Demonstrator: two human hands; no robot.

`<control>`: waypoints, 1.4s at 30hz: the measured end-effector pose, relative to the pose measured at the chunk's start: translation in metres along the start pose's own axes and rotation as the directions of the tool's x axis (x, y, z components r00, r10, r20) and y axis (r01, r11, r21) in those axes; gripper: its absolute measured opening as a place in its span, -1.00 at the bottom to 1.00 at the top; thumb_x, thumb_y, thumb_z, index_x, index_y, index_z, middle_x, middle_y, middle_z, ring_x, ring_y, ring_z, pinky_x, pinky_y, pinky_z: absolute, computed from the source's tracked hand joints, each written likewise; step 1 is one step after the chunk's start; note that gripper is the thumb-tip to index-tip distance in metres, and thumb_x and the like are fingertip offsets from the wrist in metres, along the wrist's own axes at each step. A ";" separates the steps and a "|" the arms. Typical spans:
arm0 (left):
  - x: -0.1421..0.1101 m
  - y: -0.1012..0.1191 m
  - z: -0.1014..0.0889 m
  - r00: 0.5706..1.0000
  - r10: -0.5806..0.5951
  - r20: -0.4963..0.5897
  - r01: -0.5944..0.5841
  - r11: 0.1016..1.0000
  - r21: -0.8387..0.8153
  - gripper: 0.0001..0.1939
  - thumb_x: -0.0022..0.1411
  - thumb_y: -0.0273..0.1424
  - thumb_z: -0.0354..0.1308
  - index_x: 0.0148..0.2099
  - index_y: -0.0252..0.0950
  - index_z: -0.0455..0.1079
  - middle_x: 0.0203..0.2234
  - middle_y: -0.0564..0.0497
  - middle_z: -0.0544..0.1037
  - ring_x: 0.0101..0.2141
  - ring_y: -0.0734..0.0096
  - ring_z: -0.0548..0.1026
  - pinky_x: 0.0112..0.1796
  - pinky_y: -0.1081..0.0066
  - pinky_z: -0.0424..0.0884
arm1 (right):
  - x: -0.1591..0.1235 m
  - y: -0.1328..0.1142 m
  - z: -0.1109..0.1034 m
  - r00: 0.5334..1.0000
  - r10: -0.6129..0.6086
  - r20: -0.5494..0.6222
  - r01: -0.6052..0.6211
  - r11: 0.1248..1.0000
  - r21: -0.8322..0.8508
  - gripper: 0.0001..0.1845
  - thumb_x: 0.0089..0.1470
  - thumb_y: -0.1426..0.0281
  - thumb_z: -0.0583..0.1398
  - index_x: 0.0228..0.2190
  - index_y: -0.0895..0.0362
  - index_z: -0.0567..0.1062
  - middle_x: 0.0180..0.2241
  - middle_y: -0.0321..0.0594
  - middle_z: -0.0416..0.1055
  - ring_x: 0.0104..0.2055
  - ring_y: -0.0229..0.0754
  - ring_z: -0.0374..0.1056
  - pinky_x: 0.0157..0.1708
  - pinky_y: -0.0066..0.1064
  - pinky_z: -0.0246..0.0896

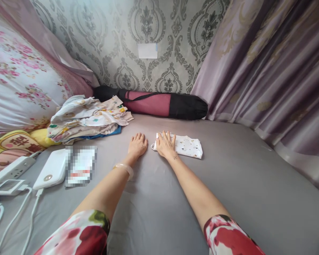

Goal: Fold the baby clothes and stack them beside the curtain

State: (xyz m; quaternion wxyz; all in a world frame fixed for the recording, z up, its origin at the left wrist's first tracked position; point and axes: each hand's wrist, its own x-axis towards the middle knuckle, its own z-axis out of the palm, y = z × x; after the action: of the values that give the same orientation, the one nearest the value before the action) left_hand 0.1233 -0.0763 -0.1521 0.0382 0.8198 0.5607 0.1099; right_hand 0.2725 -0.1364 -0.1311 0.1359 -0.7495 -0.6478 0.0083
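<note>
My left hand lies flat on the grey bed sheet, fingers stretched out, holding nothing; a pale bangle is on that wrist. My right hand rests flat, fingers spread, on the left end of a small folded white cloth with little printed spots. The two hands lie side by side, a little apart.
A pile of printed clothes lies at the back left beside a floral pillow. A pink and black rolled bag lies along the wall. A white power bank, power strip and cables sit at the left. Purple curtains hang on the right.
</note>
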 end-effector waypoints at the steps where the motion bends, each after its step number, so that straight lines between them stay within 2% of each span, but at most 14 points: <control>1: 0.000 0.000 -0.001 1.000 -0.001 0.004 0.001 1.000 -0.001 -0.44 0.42 -0.24 -0.28 0.31 -0.40 0.17 0.31 -0.24 0.19 0.31 0.06 0.11 0.25 0.06 0.03 | -0.002 0.002 0.002 1.000 0.002 -0.002 -0.002 1.000 -0.006 -0.41 0.34 0.22 -0.19 0.30 0.08 0.17 0.36 -0.12 0.00 0.40 0.07 -0.21 0.30 0.11 -0.55; 7: -0.001 0.000 -0.001 1.000 0.000 0.012 0.000 1.000 0.000 -0.43 0.41 -0.24 -0.27 0.31 -0.43 0.16 0.31 -0.25 0.18 0.31 0.06 0.11 0.26 0.06 0.03 | -0.004 0.003 0.011 1.000 0.011 0.009 -0.011 1.000 -0.015 -0.40 0.33 0.21 -0.22 0.31 0.06 0.15 0.35 -0.13 0.04 0.39 0.05 -0.18 0.30 0.09 -0.53; 13: -0.001 -0.001 -0.001 1.000 0.004 -0.003 -0.004 1.000 -0.001 -0.44 0.41 -0.24 -0.26 0.31 -0.42 0.17 0.30 -0.24 0.20 0.30 0.06 0.13 0.25 0.07 0.04 | -0.003 0.008 -0.007 0.994 0.007 0.106 -0.012 0.999 0.050 -0.39 0.34 0.21 -0.23 0.32 0.09 0.10 0.37 -0.11 -0.03 0.41 -0.01 -0.21 0.31 0.03 -0.45; 18: -0.001 0.000 -0.002 1.000 0.005 0.008 -0.005 1.000 0.003 -0.44 0.41 -0.26 -0.27 0.30 -0.43 0.17 0.30 -0.24 0.19 0.30 0.06 0.13 0.26 0.06 0.03 | -0.010 0.033 -0.018 0.997 0.079 0.017 -0.080 0.997 0.008 -0.39 0.35 0.19 -0.22 0.32 0.12 0.11 0.38 -0.07 -0.09 0.41 0.04 -0.26 0.31 0.06 -0.54; 22: -0.001 0.001 -0.003 1.000 0.003 0.013 -0.003 1.000 -0.006 -0.44 0.40 -0.26 -0.26 0.31 -0.43 0.17 0.31 -0.24 0.18 0.30 0.06 0.12 0.26 0.06 0.02 | -0.016 0.048 -0.010 0.992 0.120 0.036 -0.119 0.993 -0.013 -0.40 0.34 0.18 -0.20 0.31 0.08 0.13 0.37 -0.09 -0.02 0.40 0.08 -0.21 0.29 0.13 -0.46; 27: -0.001 0.000 -0.004 0.999 -0.007 0.036 0.008 1.000 -0.013 -0.44 0.40 -0.25 -0.26 0.32 -0.40 0.16 0.32 -0.22 0.16 0.32 0.07 0.09 0.27 0.07 0.00 | -0.015 0.048 0.000 0.992 0.123 0.008 -0.123 0.992 -0.016 -0.41 0.33 0.19 -0.19 0.30 0.07 0.16 0.35 -0.10 0.03 0.39 0.08 -0.18 0.28 0.16 -0.44; 30: -0.001 -0.001 -0.004 0.999 -0.009 0.042 0.009 1.000 -0.007 -0.43 0.40 -0.24 -0.27 0.32 -0.41 0.16 0.32 -0.23 0.15 0.32 0.07 0.08 0.27 0.07 0.00 | -0.013 0.050 -0.005 0.991 0.122 0.052 -0.123 0.992 0.019 -0.40 0.33 0.19 -0.20 0.31 0.06 0.14 0.36 -0.12 0.00 0.40 0.06 -0.20 0.29 0.16 -0.46; 34: 0.001 -0.002 -0.001 0.999 -0.003 0.041 0.003 1.000 0.007 -0.42 0.40 -0.24 -0.29 0.32 -0.40 0.16 0.32 -0.22 0.16 0.32 0.08 0.08 0.27 0.07 0.01 | -0.014 0.064 -0.022 0.982 0.113 0.150 -0.131 0.984 0.122 -0.40 0.35 0.20 -0.23 0.32 0.05 0.08 0.38 -0.15 -0.07 0.41 -0.02 -0.23 0.31 0.11 -0.42; 37: 0.001 -0.003 0.001 0.999 0.000 0.039 0.000 1.000 0.017 -0.42 0.40 -0.23 -0.29 0.32 -0.40 0.16 0.32 -0.22 0.16 0.32 0.07 0.08 0.26 0.07 0.00 | -0.021 0.078 -0.028 0.986 0.156 0.067 -0.161 0.983 0.085 -0.40 0.35 0.21 -0.22 0.31 0.10 0.11 0.38 -0.10 -0.08 0.42 0.00 -0.25 0.32 0.10 -0.44; 42: 0.001 -0.003 0.001 0.999 -0.001 0.035 0.000 1.000 0.024 -0.42 0.40 -0.23 -0.29 0.32 -0.40 0.16 0.32 -0.22 0.16 0.31 0.07 0.09 0.26 0.07 0.01 | -0.031 0.088 -0.016 0.984 0.175 0.020 -0.175 0.985 0.003 -0.42 0.35 0.24 -0.20 0.29 0.10 0.18 0.37 -0.11 -0.02 0.41 -0.01 -0.21 0.32 0.06 -0.41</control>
State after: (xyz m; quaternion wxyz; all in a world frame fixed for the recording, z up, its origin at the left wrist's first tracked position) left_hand 0.1213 -0.0741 -0.1531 0.0381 0.8218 0.5615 0.0889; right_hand 0.3558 -0.1805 -0.1398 0.1302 -0.8032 -0.5806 0.0291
